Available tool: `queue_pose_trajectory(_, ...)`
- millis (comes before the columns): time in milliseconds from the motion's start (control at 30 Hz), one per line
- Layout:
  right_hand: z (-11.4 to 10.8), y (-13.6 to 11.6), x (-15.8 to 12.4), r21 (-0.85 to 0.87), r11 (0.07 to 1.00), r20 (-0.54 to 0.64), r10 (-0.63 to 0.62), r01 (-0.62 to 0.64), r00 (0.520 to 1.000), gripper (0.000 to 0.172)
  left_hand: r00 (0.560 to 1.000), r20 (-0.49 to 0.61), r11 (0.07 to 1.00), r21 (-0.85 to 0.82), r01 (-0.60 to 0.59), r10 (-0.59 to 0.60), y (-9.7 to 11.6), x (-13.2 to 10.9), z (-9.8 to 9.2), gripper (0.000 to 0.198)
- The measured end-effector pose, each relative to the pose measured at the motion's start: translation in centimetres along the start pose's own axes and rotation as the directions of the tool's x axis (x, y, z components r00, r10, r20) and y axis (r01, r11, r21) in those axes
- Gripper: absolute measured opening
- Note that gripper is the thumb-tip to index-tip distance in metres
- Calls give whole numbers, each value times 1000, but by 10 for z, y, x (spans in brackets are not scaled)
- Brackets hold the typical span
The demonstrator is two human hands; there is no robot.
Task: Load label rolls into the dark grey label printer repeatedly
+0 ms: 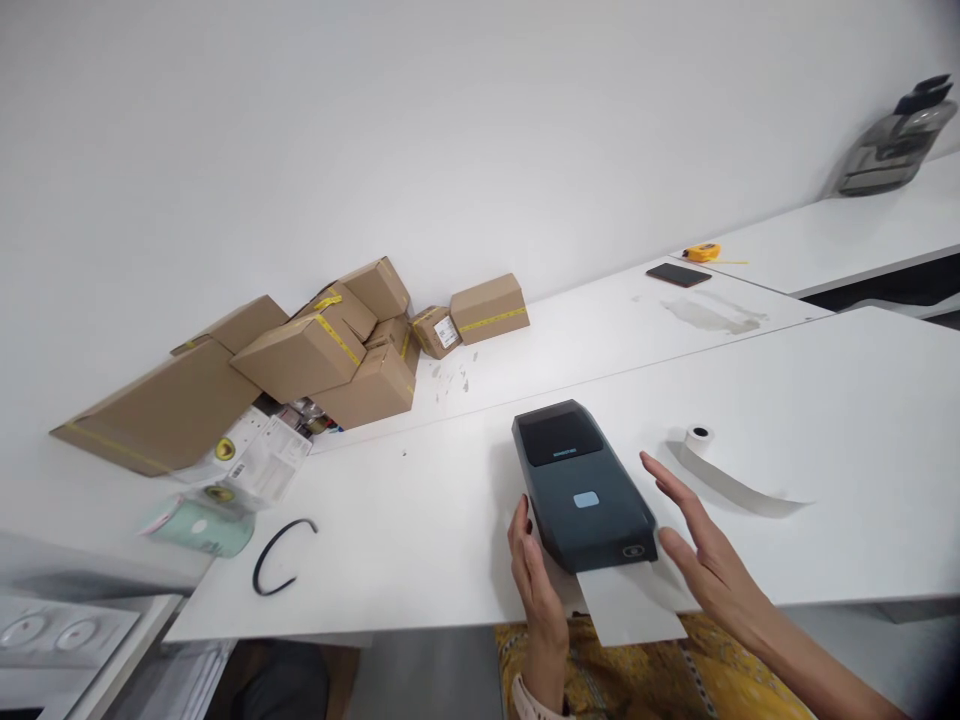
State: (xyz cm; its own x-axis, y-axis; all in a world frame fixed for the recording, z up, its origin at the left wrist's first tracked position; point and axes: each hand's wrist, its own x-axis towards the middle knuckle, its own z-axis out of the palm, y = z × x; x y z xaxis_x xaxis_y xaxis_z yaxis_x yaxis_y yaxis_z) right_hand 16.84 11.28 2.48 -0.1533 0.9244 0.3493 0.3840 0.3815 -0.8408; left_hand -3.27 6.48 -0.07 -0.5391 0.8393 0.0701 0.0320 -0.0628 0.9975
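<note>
A dark grey label printer (pixel 583 487) lies on the white table (pixel 825 420) near its front edge, with a white paper strip (pixel 628 603) coming out of its front slot and hanging over the edge. My left hand (pixel 534 580) rests flat against the printer's left side, fingers stretched out. My right hand (pixel 694 545) hovers just right of the printer, fingers straight and apart, holding nothing. A small white paper roll (pixel 699 436) with a loose unrolled tail lies to the right.
Several cardboard boxes (pixel 315 350) are piled against the wall at the left. A mint tape roll (pixel 202 528) and a black curved band (pixel 279 555) lie front left. A black phone (pixel 678 274) and yellow tape measure (pixel 702 252) sit further back.
</note>
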Motion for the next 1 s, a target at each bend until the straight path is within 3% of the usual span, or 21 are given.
queue_pose_trajectory(67, 0, 3, -3, 44, 995, 22, 90, -91, 996, 60, 997, 80, 1000, -4, -21, 21, 6, -6, 1, 72)
queue_pose_trajectory(167, 6, 8, -7, 79, 990, 90, 110, -117, 990, 58, 990, 141, 1000, -9, 9, -8, 11, -10, 4, 74)
queue_pose_trajectory(333, 14, 7, -11, 105, 990, 87, 88, -97, 992, 59, 993, 116, 1000, 3, 14, -14, 14, -8, 8, 77)
queue_pose_trajectory(467, 2, -6, 2, 119, 990, 129, 60, -75, 990, 59, 992, 119, 999, -42, -26, 31, 24, -2, 9, 72)
queue_pose_trajectory(633, -9, -30, 54, -5, 976, 46, -218, 219, 975, 59, 985, 63, 983, -106, -150, 158, 57, 33, 15, 66)
queue_pose_trajectory(733, -6, -48, 99, -131, 906, -35, -411, 403, 911, 58, 987, -4, 980, -119, -160, 161, 73, 68, 20, 66)
queue_pose_trajectory(800, -3, -59, 129, -161, 872, -89, -480, 463, 873, 55, 992, -18, 990, -63, -127, 126, 74, 90, 23, 62)
queue_pose_trajectory(867, -1, -69, 155, -161, 877, -110, -473, 454, 874, 52, 996, 29, 995, 42, -88, 86, 70, 105, 27, 55)
queue_pose_trajectory(1000, -1, -84, 202, -142, 939, -66, -324, 313, 944, 53, 989, 146, 967, 244, -73, 38, 52, 112, 35, 49)
